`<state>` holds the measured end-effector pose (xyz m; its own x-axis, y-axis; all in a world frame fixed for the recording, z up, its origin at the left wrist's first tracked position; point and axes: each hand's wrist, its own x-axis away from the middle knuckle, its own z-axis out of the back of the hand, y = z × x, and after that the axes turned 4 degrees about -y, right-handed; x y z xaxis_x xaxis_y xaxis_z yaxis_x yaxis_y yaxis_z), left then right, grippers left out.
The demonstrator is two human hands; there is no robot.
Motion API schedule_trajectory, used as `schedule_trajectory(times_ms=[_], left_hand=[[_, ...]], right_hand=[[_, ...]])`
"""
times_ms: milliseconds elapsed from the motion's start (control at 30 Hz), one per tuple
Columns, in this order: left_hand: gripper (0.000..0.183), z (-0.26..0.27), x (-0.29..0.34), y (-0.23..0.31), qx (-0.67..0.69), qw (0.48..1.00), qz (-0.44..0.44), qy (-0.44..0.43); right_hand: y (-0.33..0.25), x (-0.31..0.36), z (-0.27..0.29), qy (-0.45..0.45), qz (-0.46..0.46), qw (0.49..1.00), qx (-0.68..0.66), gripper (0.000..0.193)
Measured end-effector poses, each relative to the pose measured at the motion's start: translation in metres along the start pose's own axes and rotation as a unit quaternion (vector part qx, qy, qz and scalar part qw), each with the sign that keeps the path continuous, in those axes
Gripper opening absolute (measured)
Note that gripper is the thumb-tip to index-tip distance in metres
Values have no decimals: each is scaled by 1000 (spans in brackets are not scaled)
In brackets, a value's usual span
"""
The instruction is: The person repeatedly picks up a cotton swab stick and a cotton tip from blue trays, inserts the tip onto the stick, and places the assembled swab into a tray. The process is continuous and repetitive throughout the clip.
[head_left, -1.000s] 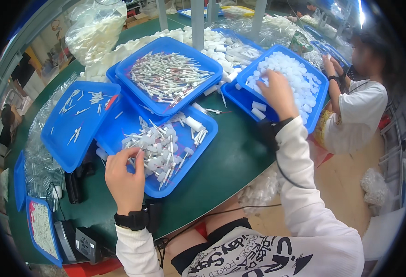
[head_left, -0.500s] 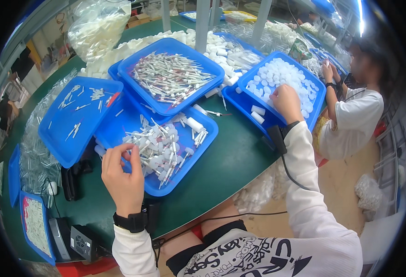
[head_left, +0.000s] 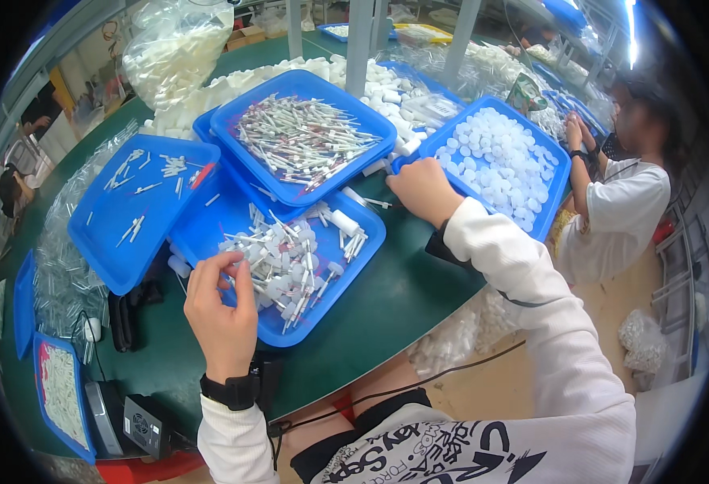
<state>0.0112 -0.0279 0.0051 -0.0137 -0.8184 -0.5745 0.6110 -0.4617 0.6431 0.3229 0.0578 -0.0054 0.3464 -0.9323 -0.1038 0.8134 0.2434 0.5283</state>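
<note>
My left hand (head_left: 219,310) is closed, thumb and fingertips together at the near left edge of a blue tray (head_left: 346,302). Whatever it may pinch cannot be made out. In that tray lies a heap of translucent white discs (head_left: 290,262) with thin white sticks and red bits among them. My right hand (head_left: 425,192) is closed, its fingertips pointing left over the green table, beside the blue tray (head_left: 560,181) of loose white discs (head_left: 503,161). Its fingers hide what they hold, if anything. A thin white stick (head_left: 377,203) lies on the table just left of these fingertips.
A stacked blue tray (head_left: 224,133) full of white sticks stands behind. At left, another blue tray (head_left: 96,234) holds a few sticks. White cylinders (head_left: 314,73) pile up around metal posts (head_left: 360,48). A co-worker in a white shirt (head_left: 612,218) sits at right. A cable (head_left: 443,373) crosses below the table edge.
My right hand has moved left and slightly down, from over the loose discs to the gap between the trays. The left hand stays almost in place.
</note>
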Motion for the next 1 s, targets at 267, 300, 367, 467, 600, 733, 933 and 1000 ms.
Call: schedule_trajectory(times_ms=[267,300,367,467,600,733,933,1000], left_hand=[[9,-3,0,0,26,1000,-4,-17],[9,-2,0,-1,25,1000,-2,-15],[9,-1,0,-2,24,1000,4,-11],[9,-2,1,0,30,999,6,-15],[9,-2,1,1,32,999,7,-26],[10,-3,1,1,35,999,12,-38],[10,0,1,3,32,998,16,-42],[10,2,1,3,24,999,13,-27]], right_hand=[[-11,6,-10,22,33,997,63,9],[-17,10,-6,20,26,997,67,8],[-30,21,11,1,-40,999,0,7],[-37,31,16,-42,-115,989,-79,10],[-47,22,6,-5,-195,974,-114,11],[-38,1,8,-12,-247,960,-132,9],[-33,5,9,-1,-269,949,-163,7],[-32,16,18,17,-278,942,-186,8]])
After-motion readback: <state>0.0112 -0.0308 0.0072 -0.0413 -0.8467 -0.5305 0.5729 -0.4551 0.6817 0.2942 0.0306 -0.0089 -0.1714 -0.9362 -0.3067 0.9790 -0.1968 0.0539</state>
